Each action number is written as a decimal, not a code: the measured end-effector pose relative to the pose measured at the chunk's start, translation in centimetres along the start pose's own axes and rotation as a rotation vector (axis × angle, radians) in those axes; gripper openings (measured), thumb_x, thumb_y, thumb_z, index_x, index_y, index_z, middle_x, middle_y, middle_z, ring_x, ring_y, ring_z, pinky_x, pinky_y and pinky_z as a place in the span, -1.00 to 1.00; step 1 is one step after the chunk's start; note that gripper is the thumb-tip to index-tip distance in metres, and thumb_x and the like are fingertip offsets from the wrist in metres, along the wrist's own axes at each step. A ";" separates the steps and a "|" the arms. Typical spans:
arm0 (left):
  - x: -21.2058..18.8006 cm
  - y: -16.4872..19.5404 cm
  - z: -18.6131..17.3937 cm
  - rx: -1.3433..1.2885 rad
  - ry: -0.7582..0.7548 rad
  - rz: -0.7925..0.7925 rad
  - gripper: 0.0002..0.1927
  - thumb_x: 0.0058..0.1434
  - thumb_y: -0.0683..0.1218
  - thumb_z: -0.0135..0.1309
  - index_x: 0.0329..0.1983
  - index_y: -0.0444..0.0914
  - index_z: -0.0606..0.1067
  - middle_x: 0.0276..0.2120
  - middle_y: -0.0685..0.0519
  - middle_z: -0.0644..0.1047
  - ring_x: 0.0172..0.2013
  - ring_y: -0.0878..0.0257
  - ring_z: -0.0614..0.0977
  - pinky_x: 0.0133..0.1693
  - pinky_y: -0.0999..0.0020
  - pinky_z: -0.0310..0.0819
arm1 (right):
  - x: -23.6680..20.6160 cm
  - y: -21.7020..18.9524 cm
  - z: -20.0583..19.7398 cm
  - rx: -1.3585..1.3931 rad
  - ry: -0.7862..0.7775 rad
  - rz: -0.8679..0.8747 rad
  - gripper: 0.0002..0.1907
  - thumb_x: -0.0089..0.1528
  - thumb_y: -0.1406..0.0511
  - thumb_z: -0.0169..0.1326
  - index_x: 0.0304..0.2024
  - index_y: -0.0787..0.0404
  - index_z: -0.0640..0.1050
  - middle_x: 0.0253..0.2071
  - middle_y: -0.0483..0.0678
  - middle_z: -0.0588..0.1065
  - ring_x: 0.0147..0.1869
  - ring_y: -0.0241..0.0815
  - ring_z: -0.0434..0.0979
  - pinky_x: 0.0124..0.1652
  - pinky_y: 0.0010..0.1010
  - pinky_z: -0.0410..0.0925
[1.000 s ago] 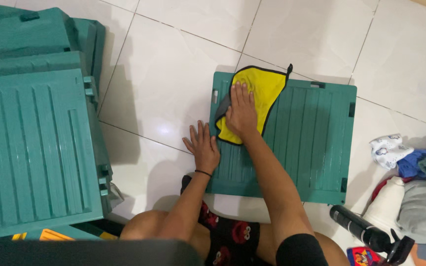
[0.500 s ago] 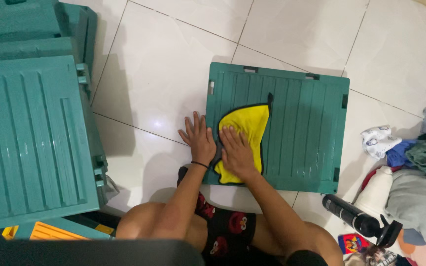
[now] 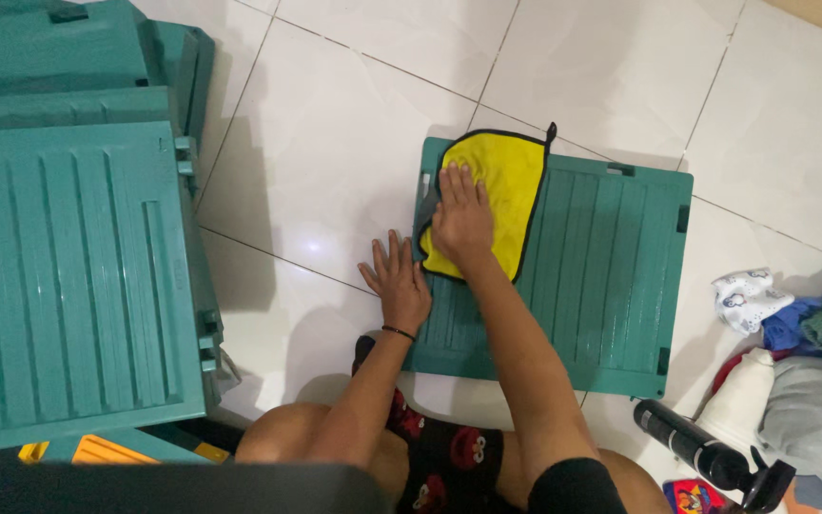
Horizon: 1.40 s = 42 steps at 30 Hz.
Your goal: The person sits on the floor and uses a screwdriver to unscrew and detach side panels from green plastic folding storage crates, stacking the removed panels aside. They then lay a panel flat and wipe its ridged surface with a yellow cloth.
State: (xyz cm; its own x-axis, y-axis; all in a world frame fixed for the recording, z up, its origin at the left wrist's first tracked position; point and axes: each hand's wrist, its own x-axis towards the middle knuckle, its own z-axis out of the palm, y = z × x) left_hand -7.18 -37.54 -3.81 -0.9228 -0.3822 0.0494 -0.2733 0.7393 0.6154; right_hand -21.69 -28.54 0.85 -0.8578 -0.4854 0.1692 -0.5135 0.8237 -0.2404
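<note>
On green panel (image 3: 611,276), yellow cloth (image 3: 497,190) lengthwise

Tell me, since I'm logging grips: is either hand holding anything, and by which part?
Nothing is gripped. The right hand presses flat on the yellow cloth; the left hand rests flat at the teal panel's left edge.

A yellow cloth (image 3: 492,195) edged in black lies on a teal ribbed plastic panel (image 3: 601,266), white glossy floor tiles (image 3: 335,162) beneath, larger teal panels (image 3: 68,276) alongside.
</note>
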 end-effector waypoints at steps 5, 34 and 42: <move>-0.6 -0.5 -0.2 0.012 0.020 0.008 -0.39 0.30 -0.07 -0.13 0.45 -0.19 0.31 0.53 -0.08 0.09 0.50 -0.24 -0.01 0.33 -0.51 -0.42 | -8.2 -2.8 -1.2 0.121 -0.038 -0.032 -0.31 0.23 0.28 -0.01 0.40 0.39 0.28 0.46 0.22 0.23 0.56 0.20 0.15 0.39 0.08 0.07; 0.6 0.2 -0.4 0.009 0.017 0.010 -0.45 0.42 0.01 -0.20 0.41 -0.29 0.33 0.53 -0.03 0.11 0.50 -0.22 -0.02 0.33 -0.51 -0.43 | 3.0 -0.4 -1.4 0.011 0.129 0.029 -0.30 0.02 0.22 0.15 0.21 0.33 0.42 0.27 0.14 0.38 0.12 0.15 0.39 0.00 -0.01 0.18; 0.3 0.0 -0.4 0.019 0.011 -0.006 -0.49 0.44 0.00 -0.22 0.40 -0.25 0.34 0.52 -0.09 0.11 0.50 -0.23 -0.03 0.32 -0.51 -0.43 | 0.4 0.0 -2.7 0.127 0.169 -0.032 -0.55 0.09 0.26 0.16 0.04 0.23 0.50 0.11 0.06 0.50 0.02 0.12 0.45 -0.04 -0.05 0.25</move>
State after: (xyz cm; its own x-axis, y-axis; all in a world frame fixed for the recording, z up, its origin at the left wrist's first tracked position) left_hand -7.40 -37.86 -3.46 -0.9181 -0.3926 0.0549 -0.2837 0.7473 0.6009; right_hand -21.98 -28.00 3.53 -0.8303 -0.4460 0.3344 -0.5486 0.7599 -0.3486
